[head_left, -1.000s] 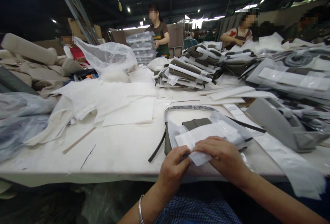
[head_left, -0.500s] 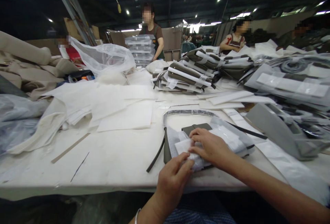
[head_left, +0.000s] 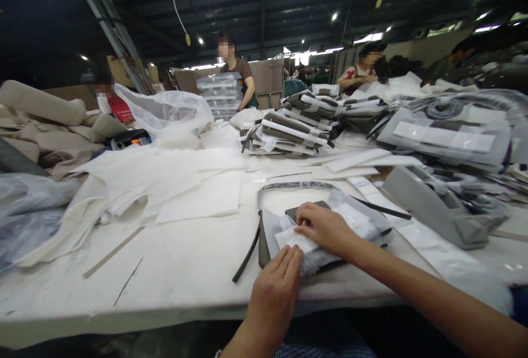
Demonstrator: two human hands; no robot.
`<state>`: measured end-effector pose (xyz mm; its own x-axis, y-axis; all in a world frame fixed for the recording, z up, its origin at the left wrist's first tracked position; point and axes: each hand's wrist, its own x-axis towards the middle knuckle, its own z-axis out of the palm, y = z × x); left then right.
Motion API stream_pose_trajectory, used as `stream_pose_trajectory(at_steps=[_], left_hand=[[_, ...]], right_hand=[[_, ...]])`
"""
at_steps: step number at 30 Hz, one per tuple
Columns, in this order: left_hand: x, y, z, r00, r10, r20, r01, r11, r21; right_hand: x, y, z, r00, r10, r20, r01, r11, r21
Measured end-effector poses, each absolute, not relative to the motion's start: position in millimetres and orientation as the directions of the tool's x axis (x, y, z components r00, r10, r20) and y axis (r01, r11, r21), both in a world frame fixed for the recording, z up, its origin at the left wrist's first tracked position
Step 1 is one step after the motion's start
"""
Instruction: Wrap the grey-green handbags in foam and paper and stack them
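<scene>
A dark olive handbag [head_left: 264, 249] lies before me near the table's front edge, partly covered by translucent white wrapping and a folded white sheet [head_left: 284, 235]. Its plastic-wrapped handle [head_left: 299, 185] arches away from me, and a dark strap [head_left: 246, 256] sticks out to the left. My left hand [head_left: 277, 284] rests on the near edge of the wrapping, fingers straight and close together. On top of the bag, my right hand [head_left: 325, 229] has its fingers curled toward the thumb in a pinch at the white sheet.
White sheets [head_left: 193, 182] cover the table's left middle. Stacked wrapped bags [head_left: 289, 130] stand behind, with a grey holder [head_left: 437, 204] at right. Rolled beige material [head_left: 41, 102] is far left. A co-worker [head_left: 243, 75] stands at a pile of packed bundles [head_left: 220, 94]; other people are farther back.
My left hand has gone from bent, gripping fingers to straight ones laid on the wrapping. The right hand stays at the white sheet. The camera view has tilted up slightly.
</scene>
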<state>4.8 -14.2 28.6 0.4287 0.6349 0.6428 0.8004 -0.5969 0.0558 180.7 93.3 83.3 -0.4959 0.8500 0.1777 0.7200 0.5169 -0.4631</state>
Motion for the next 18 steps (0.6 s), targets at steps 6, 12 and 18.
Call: stream_pose_trajectory(at_steps=[6,12,18], left_hand=[[-0.8,-12.6,24.8,0.458,0.604,0.652,0.808,-0.588,-0.022],[-9.4,-6.2,11.7,0.526,0.567,0.634,0.784,-0.612,-0.104],[-12.6,-4.7,9.4,0.55,0.539,0.638,0.776,-0.613,-0.151]], right_hand=[[286.4,84.7,100.5,-0.324,0.841,0.433,0.708,0.519,-0.479],[443.6,95.5,127.8,0.299,0.921,0.25,0.886,-0.17,-0.432],[479.5,124.1,130.4,0.312,0.95,-0.024,0.744,-0.26,-0.615]])
